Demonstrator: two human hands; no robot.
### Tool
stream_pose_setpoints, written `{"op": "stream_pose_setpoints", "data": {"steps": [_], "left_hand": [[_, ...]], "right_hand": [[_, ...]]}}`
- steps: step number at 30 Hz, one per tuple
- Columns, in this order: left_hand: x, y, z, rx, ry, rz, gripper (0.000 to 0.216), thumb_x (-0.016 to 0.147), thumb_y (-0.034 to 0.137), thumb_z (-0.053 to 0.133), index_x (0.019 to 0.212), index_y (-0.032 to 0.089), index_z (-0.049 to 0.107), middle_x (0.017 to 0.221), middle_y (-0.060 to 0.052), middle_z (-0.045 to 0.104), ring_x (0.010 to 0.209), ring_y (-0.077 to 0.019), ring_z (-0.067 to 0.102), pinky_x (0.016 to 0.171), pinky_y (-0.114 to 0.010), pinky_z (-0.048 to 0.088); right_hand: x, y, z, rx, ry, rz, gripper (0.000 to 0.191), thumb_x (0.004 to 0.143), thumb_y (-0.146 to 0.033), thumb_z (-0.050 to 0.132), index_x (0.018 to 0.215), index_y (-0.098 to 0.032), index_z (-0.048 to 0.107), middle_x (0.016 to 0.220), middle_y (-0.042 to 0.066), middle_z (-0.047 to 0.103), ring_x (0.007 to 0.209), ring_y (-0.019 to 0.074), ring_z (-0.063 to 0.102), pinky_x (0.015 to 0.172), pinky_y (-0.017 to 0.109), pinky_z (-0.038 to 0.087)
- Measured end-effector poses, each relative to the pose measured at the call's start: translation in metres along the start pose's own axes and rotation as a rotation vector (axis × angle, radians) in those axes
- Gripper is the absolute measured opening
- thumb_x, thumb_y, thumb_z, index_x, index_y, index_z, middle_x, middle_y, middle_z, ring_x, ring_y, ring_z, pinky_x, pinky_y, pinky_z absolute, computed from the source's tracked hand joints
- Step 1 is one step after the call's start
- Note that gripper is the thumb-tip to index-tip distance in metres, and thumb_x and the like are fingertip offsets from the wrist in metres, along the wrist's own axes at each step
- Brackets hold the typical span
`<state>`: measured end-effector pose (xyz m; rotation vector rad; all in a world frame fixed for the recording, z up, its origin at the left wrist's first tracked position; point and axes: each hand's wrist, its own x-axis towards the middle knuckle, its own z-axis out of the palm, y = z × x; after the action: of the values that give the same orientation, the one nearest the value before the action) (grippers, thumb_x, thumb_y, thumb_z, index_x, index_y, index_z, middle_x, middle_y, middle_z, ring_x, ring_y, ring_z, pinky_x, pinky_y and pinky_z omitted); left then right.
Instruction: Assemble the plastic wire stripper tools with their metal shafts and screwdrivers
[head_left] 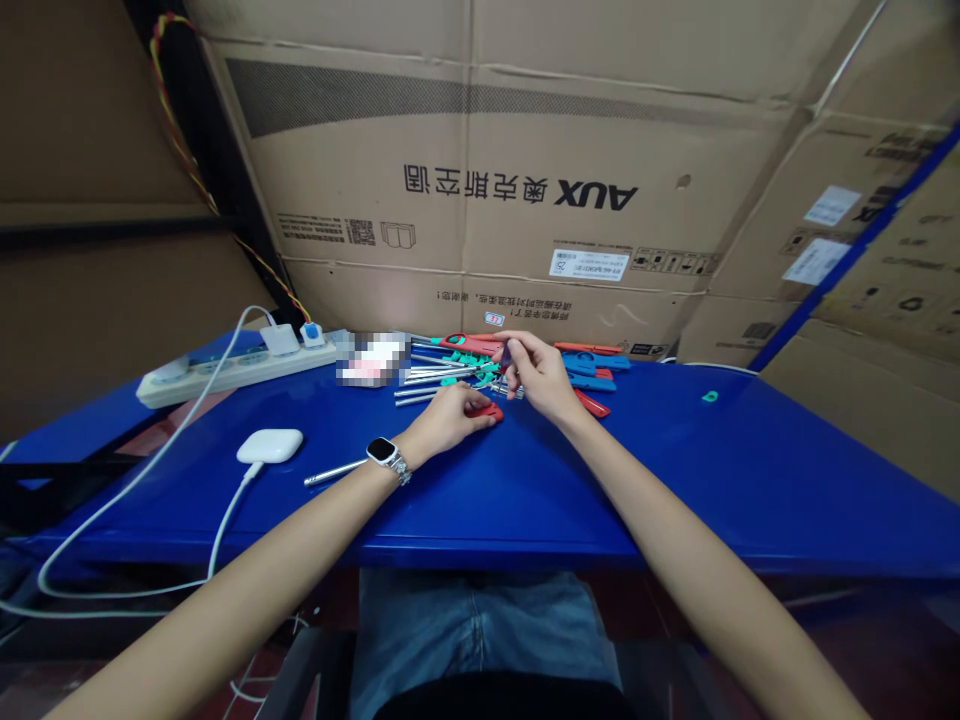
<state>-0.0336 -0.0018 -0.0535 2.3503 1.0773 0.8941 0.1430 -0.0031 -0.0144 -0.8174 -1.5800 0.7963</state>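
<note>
My left hand (454, 418), a watch on its wrist, is closed with thumb and fingers around a red plastic piece (491, 412) just above the blue table. My right hand (538, 378) is held a little higher to the right, fingers curled into a pinch; what it holds is hidden or too small to make out. Behind and between the hands lies a pile of parts like those of long-nosed lighters: metal tubes (420, 398), small green pieces (448, 381), red handles (472, 345) and blue handles (592, 381). One loose metal tube (334, 473) lies beside my left wrist.
A white earphone case (270, 446) with a cable lies at the left of the blue table (697, 480). Behind it is a power strip (217, 375) with plugs. A small green piece (709, 397) lies at right. Cardboard (525, 110) walls the back.
</note>
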Motion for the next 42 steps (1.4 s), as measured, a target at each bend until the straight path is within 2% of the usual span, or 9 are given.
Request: {"op": "stream_pose_setpoints", "data": {"steps": [3, 6, 9, 12, 16, 20, 27, 36, 42], "left_hand": [[-0.001, 0.002, 0.0, 0.031, -0.011, -0.012, 0.024, 0.079, 0.039, 0.07, 0.092, 0.021, 0.079, 0.083, -0.006, 0.072, 0.074, -0.021, 0.061, 0.069, -0.032, 0.047], [-0.001, 0.004, 0.0, 0.05, -0.005, -0.029, 0.024, 0.079, 0.038, 0.071, 0.092, 0.02, 0.079, 0.083, -0.006, 0.071, 0.072, -0.0203, 0.061, 0.069, -0.032, 0.048], [-0.001, 0.004, 0.0, 0.044, 0.005, -0.019, 0.023, 0.079, 0.039, 0.072, 0.091, 0.02, 0.079, 0.081, -0.006, 0.07, 0.07, -0.0199, 0.06, 0.069, -0.032, 0.048], [0.0, 0.002, 0.001, 0.029, 0.016, -0.015, 0.023, 0.078, 0.039, 0.073, 0.089, 0.02, 0.079, 0.081, -0.006, 0.07, 0.07, -0.02, 0.06, 0.068, -0.032, 0.048], [-0.001, 0.003, 0.0, 0.041, -0.001, -0.016, 0.023, 0.079, 0.039, 0.072, 0.091, 0.02, 0.079, 0.083, -0.006, 0.07, 0.072, -0.0198, 0.06, 0.068, -0.031, 0.048], [-0.001, 0.007, -0.001, 0.083, -0.048, -0.052, 0.025, 0.084, 0.037, 0.07, 0.096, 0.017, 0.079, 0.084, -0.006, 0.069, 0.075, -0.0198, 0.059, 0.07, -0.031, 0.045], [-0.001, 0.01, -0.001, 0.092, -0.048, -0.072, 0.022, 0.084, 0.034, 0.071, 0.095, 0.017, 0.079, 0.085, -0.006, 0.07, 0.076, -0.0194, 0.059, 0.07, -0.03, 0.044], [-0.001, 0.008, 0.0, 0.084, -0.041, -0.079, 0.024, 0.083, 0.034, 0.072, 0.098, 0.016, 0.078, 0.089, -0.007, 0.068, 0.076, -0.0188, 0.059, 0.07, -0.03, 0.046], [-0.001, 0.007, 0.0, 0.084, -0.034, -0.07, 0.026, 0.083, 0.036, 0.072, 0.099, 0.017, 0.078, 0.09, -0.007, 0.068, 0.074, -0.0178, 0.059, 0.071, -0.03, 0.048]], "right_hand": [[0.002, -0.004, -0.003, 0.04, 0.033, 0.033, 0.047, 0.077, -0.064, 0.068, 0.092, -0.02, 0.058, 0.089, 0.005, 0.069, 0.044, 0.0074, 0.053, 0.034, 0.023, 0.039], [0.005, -0.006, 0.0, 0.09, 0.075, 0.068, 0.05, 0.071, -0.061, 0.075, 0.078, -0.022, 0.043, 0.083, 0.004, 0.072, 0.038, 0.0078, 0.053, 0.03, 0.021, 0.033], [0.005, -0.007, 0.008, 0.125, 0.08, 0.093, 0.058, 0.067, -0.06, 0.079, 0.077, -0.024, 0.034, 0.073, 0.001, 0.072, 0.035, 0.0104, 0.055, 0.027, 0.02, 0.032], [0.004, -0.005, 0.014, 0.127, 0.082, 0.072, 0.052, 0.072, -0.06, 0.076, 0.084, -0.023, 0.041, 0.067, -0.003, 0.068, 0.032, 0.0092, 0.053, 0.028, 0.02, 0.035], [0.002, -0.005, 0.009, 0.137, 0.003, 0.043, 0.05, 0.08, -0.065, 0.063, 0.1, -0.02, 0.058, 0.077, -0.002, 0.066, 0.037, 0.0066, 0.056, 0.033, 0.02, 0.042], [0.002, -0.008, 0.001, 0.125, -0.02, 0.07, 0.05, 0.075, -0.064, 0.07, 0.092, -0.017, 0.065, 0.075, 0.0, 0.067, 0.043, 0.0086, 0.06, 0.037, 0.021, 0.047], [0.007, -0.01, 0.008, 0.135, 0.007, 0.079, 0.045, 0.07, -0.059, 0.077, 0.078, -0.017, 0.063, 0.045, -0.006, 0.057, 0.038, 0.0117, 0.058, 0.038, 0.021, 0.048], [0.007, -0.01, 0.01, 0.094, 0.113, 0.048, 0.043, 0.071, -0.057, 0.077, 0.071, -0.019, 0.055, 0.044, -0.007, 0.057, 0.034, 0.0103, 0.054, 0.036, 0.02, 0.044], [0.004, -0.007, 0.011, 0.132, 0.184, 0.029, 0.042, 0.07, -0.054, 0.078, 0.071, -0.019, 0.054, 0.055, -0.005, 0.063, 0.035, 0.0093, 0.055, 0.035, 0.02, 0.043]]}}
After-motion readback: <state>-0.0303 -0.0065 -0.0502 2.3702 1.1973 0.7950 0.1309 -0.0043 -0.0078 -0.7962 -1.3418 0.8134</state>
